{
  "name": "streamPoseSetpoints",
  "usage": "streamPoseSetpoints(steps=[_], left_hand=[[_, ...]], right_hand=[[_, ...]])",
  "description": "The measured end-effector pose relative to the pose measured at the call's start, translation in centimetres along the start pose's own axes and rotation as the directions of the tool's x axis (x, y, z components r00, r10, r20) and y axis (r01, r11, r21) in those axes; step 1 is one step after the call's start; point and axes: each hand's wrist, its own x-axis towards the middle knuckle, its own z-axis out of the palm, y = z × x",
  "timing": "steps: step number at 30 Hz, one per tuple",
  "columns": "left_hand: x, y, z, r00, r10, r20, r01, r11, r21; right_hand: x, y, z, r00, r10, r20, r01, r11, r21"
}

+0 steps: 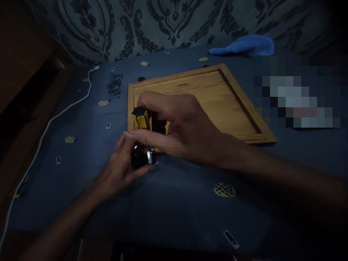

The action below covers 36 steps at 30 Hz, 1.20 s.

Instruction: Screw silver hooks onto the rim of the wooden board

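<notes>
My right hand (185, 127) is closed around the yellow-and-black handle of a screwdriver (141, 117), which stands roughly upright. Its tip is hidden behind my fingers. Just below, my left hand (122, 159) pinches a dark part with shiny metal (149, 155) between thumb and fingers; its exact kind is too dark to make out. Both hands are at the near left corner of a framed wooden panel (195, 98), which lies on the blue patterned cloth (174, 203). My right hand covers part of that panel.
A small heap of metal screws (114, 86) lies left of the panel. Dark pieces (141, 79) show at its far edge. A white cable (67, 106) runs down the left side. A blue cloth (247, 45) lies at the back right, above a blurred-out patch.
</notes>
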Motion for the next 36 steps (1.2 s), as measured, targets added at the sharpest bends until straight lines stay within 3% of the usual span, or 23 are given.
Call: streamPoseSetpoints(steps=[5, 11, 14, 18, 22, 27, 29, 31, 36], left_hand=[[0.1, 0.2, -0.3, 0.999, 0.035, 0.012, -0.035, 0.999, 0.009], [0.1, 0.2, -0.2, 0.999, 0.034, 0.014, -0.035, 0.999, 0.011], [0.1, 0.1, -0.2, 1.0, 0.025, 0.001, -0.025, 1.0, 0.005], [-0.1, 0.0, -0.1, 1.0, -0.006, 0.014, 0.006, 1.0, -0.017], [-0.1, 0.0, -0.1, 1.0, 0.001, -0.002, -0.001, 1.0, -0.001], [0.2, 0.1, -0.2, 0.999, 0.019, 0.032, -0.017, 0.999, -0.04], [0.3, 0.1, -0.2, 0.999, 0.019, 0.032, -0.017, 0.999, -0.05], [0.3, 0.1, -0.1, 1.0, 0.007, 0.024, -0.006, 0.998, -0.057], [0.3, -0.2, 0.1, 1.0, 0.019, 0.003, -0.018, 0.996, -0.092]], right_hand=[[0.8, -0.4, -1.9, 0.977, 0.011, 0.211, -0.047, 0.985, 0.167], [1.1, -0.7, -2.8, 0.972, 0.031, 0.232, -0.075, 0.98, 0.185], [0.9, -0.7, -2.3, 0.982, 0.041, 0.183, -0.069, 0.986, 0.149], [0.4, -0.5, -1.2, 0.999, 0.027, 0.03, -0.028, 0.999, 0.039], [0.7, -1.7, -1.1, 0.997, 0.015, -0.08, -0.016, 1.0, -0.009], [1.2, -3.7, -2.4, 0.934, 0.09, -0.345, -0.131, 0.986, -0.099], [0.8, -3.3, -2.3, 0.947, 0.067, -0.314, -0.101, 0.99, -0.095], [0.2, -2.3, -1.8, 0.96, -0.054, -0.276, 0.027, 0.994, -0.101], [-1.6, -0.7, -0.7, 0.967, -0.007, -0.255, -0.019, 0.995, -0.099]])
